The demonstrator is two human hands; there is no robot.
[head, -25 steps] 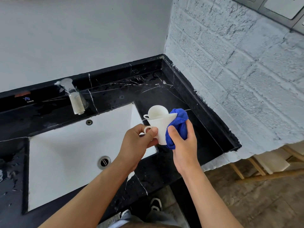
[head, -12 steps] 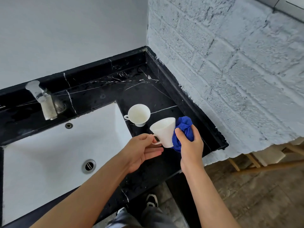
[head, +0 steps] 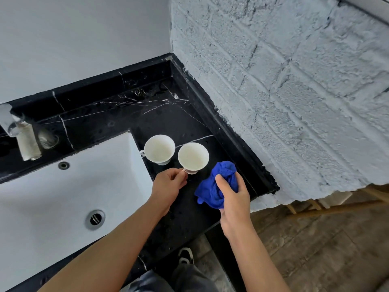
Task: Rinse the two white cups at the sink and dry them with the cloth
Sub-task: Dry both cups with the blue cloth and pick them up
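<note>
Half a second ago you held the second cup tilted in the air against the cloth; now it stands upright on the black counter (head: 185, 123), just beside the first, and the cloth has come away from it.

You have two white cups and one cloth. The left cup (head: 159, 149) stands free near the sink (head: 52, 197) edge, its handle pointing to 9 o'clock. The right cup (head: 193, 158) sits at its 3 o'clock, the rims almost touching.

Your left hand (head: 168, 185) pinches the right cup's handle between thumb and fingertips; the cup lies at 1 o'clock from that hand.

Your right hand (head: 232, 199) grips the bunched blue cloth (head: 212, 187), thumb pressed over it and fingers curled behind. The cloth hangs at 5 o'clock from the right cup, near but apart from it.

One tap (head: 23, 138) stands at 9 o'clock of the cups, beyond the sink corner.
</note>
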